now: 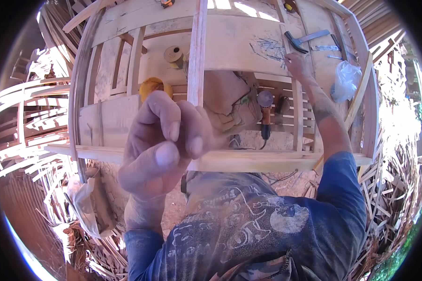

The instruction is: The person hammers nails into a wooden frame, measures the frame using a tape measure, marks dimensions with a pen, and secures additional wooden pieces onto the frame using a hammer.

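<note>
My left hand (157, 140) is raised close to the camera, its fingers curled toward the thumb. Anything held between those fingertips is too small or blurred to make out. Far across the wooden frame (248, 161), my right hand (296, 64) reaches down with bent fingers close together at the edge of a scatter of nails (269, 47). Whatever is between its fingers is hidden. Just beyond it lies a hammer (296, 43), its head near my fingers. An upright wooden post (198, 56) stands behind my left hand.
A round yellow object (152, 86) is partly behind my left hand, with a spool-like roll (174, 55) beyond it. A corded power tool (266, 112) lies inside the frame. At right hangs a clear plastic bag (347, 79). Wood strips (389, 196) litter the ground.
</note>
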Motion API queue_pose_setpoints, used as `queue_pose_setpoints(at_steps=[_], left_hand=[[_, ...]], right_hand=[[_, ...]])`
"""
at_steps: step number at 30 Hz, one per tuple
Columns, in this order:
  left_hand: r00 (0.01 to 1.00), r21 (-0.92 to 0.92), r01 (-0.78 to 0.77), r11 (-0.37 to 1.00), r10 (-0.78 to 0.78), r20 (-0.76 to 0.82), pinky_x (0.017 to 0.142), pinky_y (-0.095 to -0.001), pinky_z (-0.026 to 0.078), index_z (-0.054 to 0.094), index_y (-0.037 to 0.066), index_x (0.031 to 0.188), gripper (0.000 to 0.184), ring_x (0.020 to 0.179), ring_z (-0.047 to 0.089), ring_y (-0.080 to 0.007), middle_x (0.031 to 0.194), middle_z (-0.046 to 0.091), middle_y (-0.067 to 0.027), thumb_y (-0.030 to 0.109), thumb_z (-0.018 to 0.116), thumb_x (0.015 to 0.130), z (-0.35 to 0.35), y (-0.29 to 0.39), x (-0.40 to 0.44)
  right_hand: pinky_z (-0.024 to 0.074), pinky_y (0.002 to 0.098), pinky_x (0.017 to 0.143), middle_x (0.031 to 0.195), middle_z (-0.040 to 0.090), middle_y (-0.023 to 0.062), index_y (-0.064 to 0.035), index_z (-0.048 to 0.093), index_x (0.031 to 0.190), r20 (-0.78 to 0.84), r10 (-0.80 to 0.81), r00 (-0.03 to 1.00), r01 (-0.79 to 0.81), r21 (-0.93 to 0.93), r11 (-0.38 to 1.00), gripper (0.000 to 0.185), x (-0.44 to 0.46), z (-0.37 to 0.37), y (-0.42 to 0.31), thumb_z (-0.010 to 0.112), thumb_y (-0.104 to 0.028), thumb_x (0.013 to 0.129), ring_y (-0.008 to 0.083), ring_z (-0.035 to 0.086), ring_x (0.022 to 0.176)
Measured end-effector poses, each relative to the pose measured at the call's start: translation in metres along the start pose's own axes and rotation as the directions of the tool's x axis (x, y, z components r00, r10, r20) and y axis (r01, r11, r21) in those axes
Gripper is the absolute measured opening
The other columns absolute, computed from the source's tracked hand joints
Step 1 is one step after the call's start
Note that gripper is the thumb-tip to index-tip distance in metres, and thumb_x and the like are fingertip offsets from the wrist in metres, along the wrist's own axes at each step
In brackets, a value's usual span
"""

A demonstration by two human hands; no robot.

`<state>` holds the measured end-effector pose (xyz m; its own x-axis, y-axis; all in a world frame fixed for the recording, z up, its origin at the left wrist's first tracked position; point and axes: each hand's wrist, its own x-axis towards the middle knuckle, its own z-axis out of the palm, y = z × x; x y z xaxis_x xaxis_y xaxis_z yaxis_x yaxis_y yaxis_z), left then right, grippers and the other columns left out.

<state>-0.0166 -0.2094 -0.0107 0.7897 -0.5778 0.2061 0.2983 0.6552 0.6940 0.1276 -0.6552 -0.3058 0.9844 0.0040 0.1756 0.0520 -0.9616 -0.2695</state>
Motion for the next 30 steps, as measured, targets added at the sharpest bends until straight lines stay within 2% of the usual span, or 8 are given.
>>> queue_pose_setpoints(at_steps=[2,5,8,17,19,23,26,30], left_hand=[[0.966,0.095,0.092,0.991,-0.065,-0.250,0.066,-0.0291,0.039,0.044,0.011,0.089,0.017,0.078,0.046,-0.0140,0.082,0.051,-0.0054,0.016,0.060,0.093,-0.017,-0.020,-0.007],[0.885,0.110,0.134,0.985,-0.069,-0.461,0.067,-0.0289,0.040,0.048,0.009,0.091,0.013,0.076,0.048,-0.0140,0.083,0.052,-0.0062,0.014,0.060,0.094,-0.032,-0.048,-0.008],[0.829,0.137,0.206,0.969,-0.098,-0.551,0.067,-0.0282,0.041,0.050,0.008,0.092,0.011,0.074,0.050,-0.0139,0.085,0.054,-0.0068,0.011,0.060,0.093,-0.043,-0.070,-0.002],[0.760,0.158,0.388,0.908,-0.217,-0.612,0.063,-0.0244,0.043,0.055,0.007,0.091,0.008,0.069,0.052,-0.0095,0.081,0.058,-0.0017,0.008,0.063,0.093,-0.083,-0.130,0.044],[0.754,0.128,0.394,0.910,-0.240,-0.612,0.062,-0.0214,0.041,0.057,0.009,0.088,0.011,0.066,0.050,-0.0058,0.076,0.056,0.0025,0.012,0.067,0.092,-0.092,-0.142,0.059],[0.753,0.099,0.403,0.910,-0.268,-0.602,0.062,-0.0250,0.044,0.055,0.008,0.091,0.009,0.069,0.053,-0.0092,0.080,0.059,-0.0016,0.010,0.063,0.095,-0.108,-0.170,0.088],[0.733,0.102,0.441,0.892,-0.292,-0.614,0.060,-0.0236,0.043,0.055,0.008,0.089,0.012,0.066,0.052,-0.0075,0.078,0.057,0.0000,0.013,0.065,0.094,-0.116,-0.185,0.101],[0.695,0.146,0.501,0.853,-0.296,-0.655,0.056,-0.0218,0.041,0.057,0.007,0.088,0.016,0.063,0.050,-0.0056,0.075,0.055,0.0014,0.018,0.067,0.092,-0.120,-0.200,0.106]], right_hand=[[0.0515,0.0446,0.083,0.092,0.067,0.0174,-0.0029,0.072,0.094,-0.012,-0.120,0.993,0.118,-0.116,0.986,0.019,0.011,0.010,-0.008,0.062,-0.017,0.085,0.0352,0.066,0.091],[0.0518,0.0459,0.084,0.093,0.068,0.0171,-0.0028,0.069,0.088,0.034,-0.241,0.970,0.242,-0.249,0.938,0.013,0.020,0.029,-0.011,0.061,-0.012,0.081,0.0354,0.066,0.092],[0.0545,0.0442,0.083,0.099,0.067,0.0177,-0.0013,0.069,0.088,0.136,-0.172,0.976,0.205,-0.284,0.937,0.015,0.027,0.017,-0.022,0.060,-0.010,0.081,0.0351,0.067,0.096],[0.0522,0.0474,0.079,0.089,0.068,0.0210,-0.0023,0.068,0.088,0.269,-0.004,0.963,0.001,0.009,1.000,0.017,0.054,-0.006,-0.010,0.064,-0.017,0.079,0.0386,0.067,0.088],[0.0523,0.0464,0.078,0.090,0.069,0.0204,-0.0028,0.069,0.088,0.186,0.042,0.982,-0.061,0.094,0.994,0.017,0.060,0.005,0.005,0.064,-0.018,0.080,0.0381,0.067,0.089],[0.0525,0.0450,0.079,0.092,0.069,0.0201,-0.0020,0.070,0.087,0.162,0.110,0.981,-0.145,0.220,0.965,0.016,0.060,0.007,0.016,0.064,-0.016,0.082,0.0369,0.067,0.090],[0.0525,0.0439,0.078,0.091,0.068,0.0175,-0.0035,0.071,0.086,0.163,-0.039,0.986,0.004,0.208,0.978,0.013,0.047,-0.015,-0.010,0.063,-0.013,0.083,0.0341,0.067,0.089],[0.0521,0.0449,0.077,0.092,0.065,0.0133,-0.0037,0.069,0.081,-0.038,-0.310,0.950,0.312,0.141,0.939,0.011,0.046,0.010,-0.007,0.062,-0.012,0.085,0.0324,0.064,0.089]])
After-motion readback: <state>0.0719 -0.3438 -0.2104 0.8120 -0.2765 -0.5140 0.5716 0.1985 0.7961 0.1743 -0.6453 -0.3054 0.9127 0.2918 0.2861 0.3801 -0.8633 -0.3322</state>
